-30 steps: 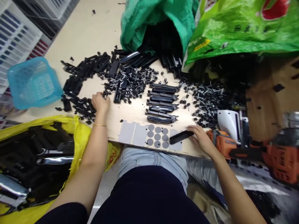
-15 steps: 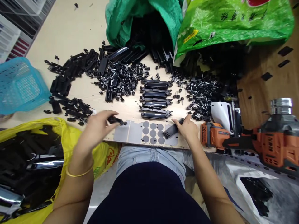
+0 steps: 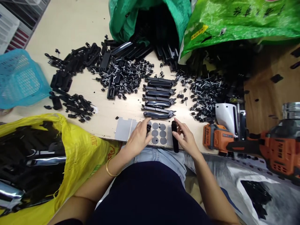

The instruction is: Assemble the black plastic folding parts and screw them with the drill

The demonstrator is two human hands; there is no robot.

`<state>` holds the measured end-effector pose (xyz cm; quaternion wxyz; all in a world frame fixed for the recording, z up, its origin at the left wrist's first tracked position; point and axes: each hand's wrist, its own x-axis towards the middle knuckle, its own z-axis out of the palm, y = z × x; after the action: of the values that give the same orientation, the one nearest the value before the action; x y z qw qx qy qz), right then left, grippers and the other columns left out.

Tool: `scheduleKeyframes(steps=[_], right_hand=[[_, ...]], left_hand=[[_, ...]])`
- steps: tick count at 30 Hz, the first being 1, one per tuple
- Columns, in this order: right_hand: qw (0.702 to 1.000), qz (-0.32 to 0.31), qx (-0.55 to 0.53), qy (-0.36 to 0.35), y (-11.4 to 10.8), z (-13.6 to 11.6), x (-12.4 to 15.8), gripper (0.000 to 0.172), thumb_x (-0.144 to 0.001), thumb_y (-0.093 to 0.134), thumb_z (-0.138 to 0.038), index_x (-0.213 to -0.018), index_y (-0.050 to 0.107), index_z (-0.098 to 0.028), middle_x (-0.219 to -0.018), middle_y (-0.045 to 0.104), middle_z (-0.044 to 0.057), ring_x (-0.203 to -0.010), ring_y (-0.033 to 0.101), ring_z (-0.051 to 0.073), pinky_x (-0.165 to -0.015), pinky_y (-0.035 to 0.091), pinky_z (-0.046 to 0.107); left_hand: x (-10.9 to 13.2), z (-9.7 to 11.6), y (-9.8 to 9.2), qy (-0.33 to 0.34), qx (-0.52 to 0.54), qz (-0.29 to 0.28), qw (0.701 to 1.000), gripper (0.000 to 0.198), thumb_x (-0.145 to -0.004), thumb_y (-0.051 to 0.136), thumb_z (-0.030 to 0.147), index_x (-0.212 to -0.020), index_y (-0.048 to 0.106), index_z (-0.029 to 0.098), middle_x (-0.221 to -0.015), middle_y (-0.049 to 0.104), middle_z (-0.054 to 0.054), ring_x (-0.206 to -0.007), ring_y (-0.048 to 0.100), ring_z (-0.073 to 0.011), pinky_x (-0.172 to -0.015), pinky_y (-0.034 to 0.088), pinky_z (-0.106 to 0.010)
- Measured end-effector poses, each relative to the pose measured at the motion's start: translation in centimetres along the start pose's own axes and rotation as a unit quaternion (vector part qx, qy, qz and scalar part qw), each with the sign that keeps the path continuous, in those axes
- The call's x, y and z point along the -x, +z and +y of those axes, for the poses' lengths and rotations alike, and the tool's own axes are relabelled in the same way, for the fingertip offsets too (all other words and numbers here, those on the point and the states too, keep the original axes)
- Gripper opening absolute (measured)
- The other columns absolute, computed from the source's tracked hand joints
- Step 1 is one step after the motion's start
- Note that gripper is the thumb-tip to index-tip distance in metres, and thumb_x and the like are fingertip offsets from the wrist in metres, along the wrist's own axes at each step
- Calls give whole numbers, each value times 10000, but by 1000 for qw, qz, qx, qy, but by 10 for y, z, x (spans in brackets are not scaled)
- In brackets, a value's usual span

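My left hand [image 3: 138, 137] is closed on a small black plastic piece [image 3: 148, 128] at the near edge of the table. My right hand [image 3: 186, 139] grips a long black plastic bar [image 3: 174, 136], held pointing toward me. Both hands hover over a grey sheet with round grey pads [image 3: 157, 133]. Just beyond them lies a row of several assembled black bars [image 3: 159, 98].
Heaps of small black parts [image 3: 123, 76] and pins [image 3: 205, 93] cover the wooden table [image 3: 77, 25]. A teal basket [image 3: 20, 78] stands at left, a yellow bag [image 3: 77, 147] of black parts at near left, green bags [image 3: 234, 22] at the back, an orange power tool [image 3: 219, 137] at right.
My left hand carried a small black piece from the left pile to the grey sheet. My right hand turned the long bar from lying flat to pointing toward me.
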<state>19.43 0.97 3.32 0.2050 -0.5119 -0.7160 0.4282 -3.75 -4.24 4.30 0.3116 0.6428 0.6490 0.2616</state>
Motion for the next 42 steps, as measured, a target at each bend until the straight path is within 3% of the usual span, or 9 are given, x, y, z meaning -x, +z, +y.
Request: scheduleKeyframes(steps=[3,6,12,16,19,21,26,38,42], right_hand=[[996,-48,-76,13,12,-5,2,558,-865,537,-420,-1379,402,-253,-1189,567,86,-993,557,193,-870,465,345],[982,-68,-165,59,22,5,-2,513,-830,559,-491,-1280,509,-249,-1207,599,70,-1094,556,223,-960,431,393],[929,-77,-291,216,17,14,-6,504,-838,455,-592,-1130,606,-210,-999,689,78,-821,629,217,-750,505,380],[992,-24,-34,119,22,9,-9,381,-842,492,-458,-1053,616,-166,-938,646,89,-834,589,229,-760,486,384],[982,12,187,38,42,3,-13,353,-856,470,-313,-1142,580,-138,-959,590,131,-882,563,266,-738,481,402],[967,6,254,12,57,-1,-15,359,-874,440,-263,-1193,546,-137,-972,565,143,-881,556,273,-695,487,394],[966,6,254,-42,76,-1,-17,333,-899,430,-267,-1190,529,-139,-955,545,121,-874,555,251,-726,500,380],[969,8,231,-85,73,3,-20,293,-878,451,-255,-1133,548,-148,-920,539,91,-869,538,230,-756,492,358],[971,9,223,-83,75,2,-22,283,-874,448,-268,-1102,564,-148,-908,535,92,-854,527,232,-752,482,357]], left_hand=[[6,3,-11,-1,-46,-57,997,461,-811,487,106,-1257,392,169,-1062,560,-108,-983,565,-227,-825,508,-382],[0,-1,7,1,-67,-78,995,367,-796,495,90,-1158,463,145,-924,566,-82,-901,558,-226,-772,515,-367],[-6,-27,58,79,-77,21,994,327,-789,532,56,-1105,558,135,-1006,550,-97,-937,529,-210,-830,483,-353],[0,-44,59,113,-95,60,987,250,-859,555,184,-1102,586,134,-868,567,-65,-842,536,-204,-754,476,-347],[0,-49,62,104,-60,109,987,223,-866,569,227,-1070,609,145,-827,563,-45,-818,534,-183,-755,471,-324],[-3,-49,69,90,-48,134,986,231,-863,575,224,-1081,615,157,-818,559,-34,-807,533,-173,-757,464,-317],[-7,-43,82,67,-85,140,984,263,-865,566,204,-1117,623,155,-791,546,-33,-781,510,-178,-740,436,-329],[-11,-42,79,10,-68,145,987,259,-883,532,214,-1118,617,145,-805,513,-41,-811,472,-186,-793,446,-331],[-13,-41,79,34,-81,126,988,251,-901,494,212,-1116,598,135,-828,520,-51,-834,473,-191,-794,456,-324]])
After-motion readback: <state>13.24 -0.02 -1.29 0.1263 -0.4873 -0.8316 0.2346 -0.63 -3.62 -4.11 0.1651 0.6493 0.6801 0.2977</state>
